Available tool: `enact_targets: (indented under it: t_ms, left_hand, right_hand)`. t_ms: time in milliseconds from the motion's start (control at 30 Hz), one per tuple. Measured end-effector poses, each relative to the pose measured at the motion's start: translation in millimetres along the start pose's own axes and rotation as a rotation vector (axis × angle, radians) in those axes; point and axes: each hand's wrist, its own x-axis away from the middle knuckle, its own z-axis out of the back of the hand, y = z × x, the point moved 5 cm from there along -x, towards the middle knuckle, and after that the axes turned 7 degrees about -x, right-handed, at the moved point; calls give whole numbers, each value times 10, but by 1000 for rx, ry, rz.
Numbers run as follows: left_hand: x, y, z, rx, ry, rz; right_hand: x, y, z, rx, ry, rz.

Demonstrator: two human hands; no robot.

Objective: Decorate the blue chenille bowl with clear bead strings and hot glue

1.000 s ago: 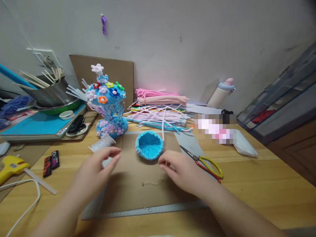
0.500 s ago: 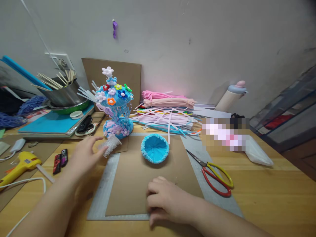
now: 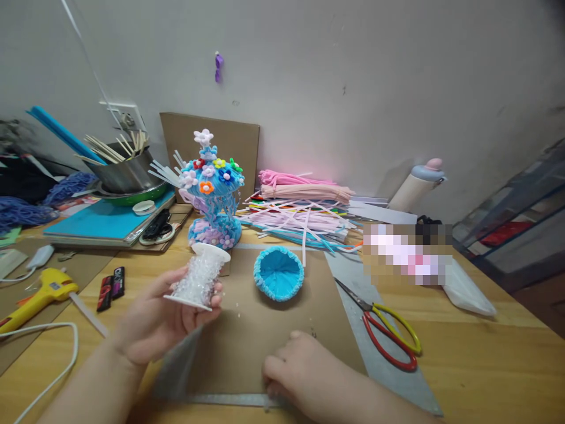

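Observation:
My left hand (image 3: 176, 312) is closed round a white spool (image 3: 198, 278) wound with clear beaded string, held tilted above the cardboard sheet (image 3: 247, 347). Curled fingers of my right hand (image 3: 295, 371) rest at the front part of that sheet; their tips are hidden, so I cannot tell whether they hold anything. Beyond them on the cardboard sits a blue fuzzy bowl-shaped piece (image 3: 279, 274), its hollow side facing me. A blue pipe-cleaner ornament (image 3: 214, 188) with coloured flowers stands behind the spool.
Scissors (image 3: 384, 330) with red and yellow handles lie right of the cardboard, partly over the grey mat (image 3: 353, 294). A yellow glue gun (image 3: 48, 291) with a white cord is at left. Bundles of pipe cleaners (image 3: 304, 218) lie along the wall. A bottle (image 3: 417, 185) leans at back right.
My left hand has taken hold of the spool and lifted it from beside the ornament, toward me. My right hand stays over the cardboard's front, its fingers more curled. The view has shifted slightly.

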Motion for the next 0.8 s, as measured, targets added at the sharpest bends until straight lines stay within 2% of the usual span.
enact_targets:
  t_ms: [33, 100, 233, 267, 333, 433, 567, 667, 800]
  left_hand:
    - [31, -66, -88, 153, -61, 55]
    - [66, -175, -216, 278, -119, 116]
    - [62, -343, -370, 300, -151, 153]
    - [54, -381, -402, 283, -158, 160]
    - [34, -449, -463, 238, -158, 163]
    - [5, -529, -547, 161, -137, 154]
    - [-44, -602, -578, 18, -101, 131]
    - [-114, -615, -431, -244, -4, 30]
    - [-146, -546, -145, -867, 271, -180]
  right_hand:
    - [6, 31, 31, -32, 32, -48]
    - [13, 118, 127, -236, 147, -160]
    - [19, 297, 251, -1175, 422, -348]
    - [15, 305, 253, -1382, 454, -367]
    - [4, 272, 241, -1645, 441, -385]
    - [-5, 187, 201, -1759, 359, -376]
    - [-7, 175, 158, -1649, 357, -359]
    - [-2, 209, 174, -1648, 380, -341]
    - [11, 250, 199, -1678, 377, -373]
